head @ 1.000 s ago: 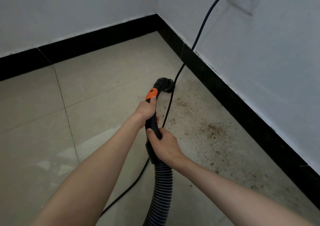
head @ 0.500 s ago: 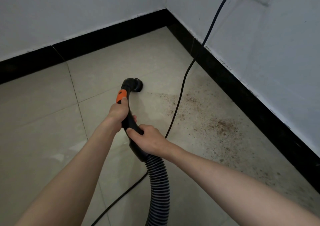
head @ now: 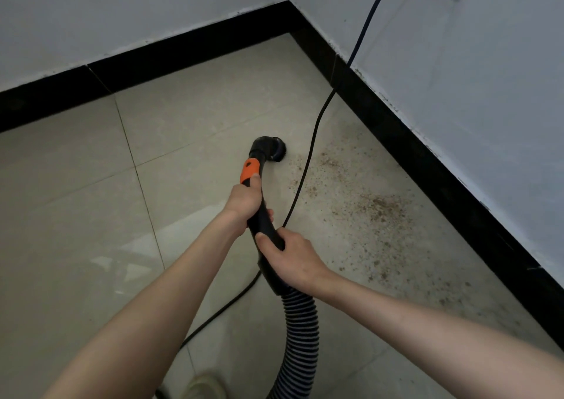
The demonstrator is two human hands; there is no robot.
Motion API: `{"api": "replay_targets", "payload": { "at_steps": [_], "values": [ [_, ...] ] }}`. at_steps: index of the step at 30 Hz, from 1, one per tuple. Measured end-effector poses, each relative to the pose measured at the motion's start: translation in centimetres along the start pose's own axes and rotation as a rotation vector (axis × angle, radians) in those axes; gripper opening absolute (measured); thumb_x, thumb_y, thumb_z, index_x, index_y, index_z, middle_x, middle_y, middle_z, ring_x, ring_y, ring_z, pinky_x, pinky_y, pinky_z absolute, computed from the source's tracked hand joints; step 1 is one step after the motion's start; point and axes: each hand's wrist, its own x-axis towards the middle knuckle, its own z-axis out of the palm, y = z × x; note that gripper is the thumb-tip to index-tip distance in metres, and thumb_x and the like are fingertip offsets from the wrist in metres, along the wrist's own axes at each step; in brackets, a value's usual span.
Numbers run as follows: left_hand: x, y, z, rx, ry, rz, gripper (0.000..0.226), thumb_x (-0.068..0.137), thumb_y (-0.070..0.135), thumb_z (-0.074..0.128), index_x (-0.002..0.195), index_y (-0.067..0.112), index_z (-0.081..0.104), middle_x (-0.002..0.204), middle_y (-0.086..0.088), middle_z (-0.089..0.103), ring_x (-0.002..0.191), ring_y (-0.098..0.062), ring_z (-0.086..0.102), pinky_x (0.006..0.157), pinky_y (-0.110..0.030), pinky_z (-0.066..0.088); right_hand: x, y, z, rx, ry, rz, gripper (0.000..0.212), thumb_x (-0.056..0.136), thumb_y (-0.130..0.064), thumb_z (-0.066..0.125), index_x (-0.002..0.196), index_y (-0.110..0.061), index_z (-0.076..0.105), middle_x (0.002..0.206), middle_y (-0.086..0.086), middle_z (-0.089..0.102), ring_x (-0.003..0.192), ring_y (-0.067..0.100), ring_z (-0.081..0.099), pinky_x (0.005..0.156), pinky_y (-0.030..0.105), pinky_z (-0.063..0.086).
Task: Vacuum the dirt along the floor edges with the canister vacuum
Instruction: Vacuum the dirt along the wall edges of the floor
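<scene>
Since 0.5 s ago, nozzle [head: 272,149] swung right, back toward the dirt [head: 377,206] and power cord [head: 308,166]; hands went w/ it.

Head view: left hand [head: 244,201] wrapped round the black vacuum handle [head: 262,212], just below its orange button [head: 249,171]. Right hand [head: 290,256] grips the same handle lower, near where the ribbed hose [head: 297,337] joins. Handle's long axis runs away from me, nozzle end pointing toward the room corner, mouth low at the floor [head: 91,215]. Dirt lies right of nozzle, along the black baseboard [head: 427,166]. Cord hangs down the wall, across the floor between nozzle and dirt.
</scene>
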Motion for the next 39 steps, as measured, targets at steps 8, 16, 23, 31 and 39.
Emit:
{"api": "replay_targets", "payload": {
  "at_steps": [8,16,23,31,39],
  "values": [
    [-1.0,0.2,3.2,0.081,-0.086,-0.014,0.038,0.100,0.040,0.035,0.100,0.002,0.040,0.074,-0.013,0.052,0.050,-0.025,0.055,0.058,-0.034,0.052,-1.5,1.4,-1.6,0.024,0.088,0.030,0.029,0.096,-0.046,0.047,0.083,-0.022,0.053,0.083,0.000,0.063,0.075,0.017,0.063,0.067,0.031,0.050],
    [-0.7,0.8,-0.5,-0.024,0.019,-0.033,0.037,0.102,0.038,0.033,0.091,0.003,0.042,0.072,-0.010,0.048,0.053,-0.023,0.054,0.058,-0.034,0.051,0.4,-1.1,-0.5,0.002,-0.061,-0.037,0.030,0.097,-0.042,0.048,0.078,-0.019,0.052,0.074,-0.003,0.059,0.064,0.009,0.058,0.054,0.018,0.045],
    [-2.4,-1.7,-6.8,-0.210,0.178,-0.114,0.034,0.102,0.037,0.034,0.107,0.003,0.034,0.074,-0.013,0.051,0.058,-0.027,0.055,0.061,-0.038,0.051,1.1,-3.1,2.2,-0.195,-0.320,-0.101,0.032,0.096,-0.045,0.049,0.085,-0.016,0.057,0.083,0.001,0.062,0.078,0.019,0.061,0.065,0.026,0.046],
    [-4.6,-4.3,-4.7,-0.287,0.127,-0.156,0.042,0.101,0.037,0.036,0.125,0.003,0.031,0.085,-0.014,0.051,0.060,-0.028,0.060,0.063,-0.040,0.054,-2.0,-0.3,0.4,-0.154,-0.337,-0.081,0.038,0.096,-0.044,0.050,0.094,-0.008,0.063,0.088,0.006,0.067,0.080,0.020,0.066,0.077,0.035,0.053],
    [-4.7,-3.4,0.0,-0.134,-0.036,-0.131,0.051,0.100,0.040,0.036,0.131,-0.001,0.032,0.080,-0.010,0.049,0.058,-0.027,0.060,0.064,-0.040,0.056,-4.1,1.5,-1.6,-0.041,-0.151,0.034,0.030,0.096,-0.040,0.051,0.074,-0.020,0.053,0.069,-0.005,0.060,0.058,0.006,0.057,0.052,0.015,0.041]
  ]
}}
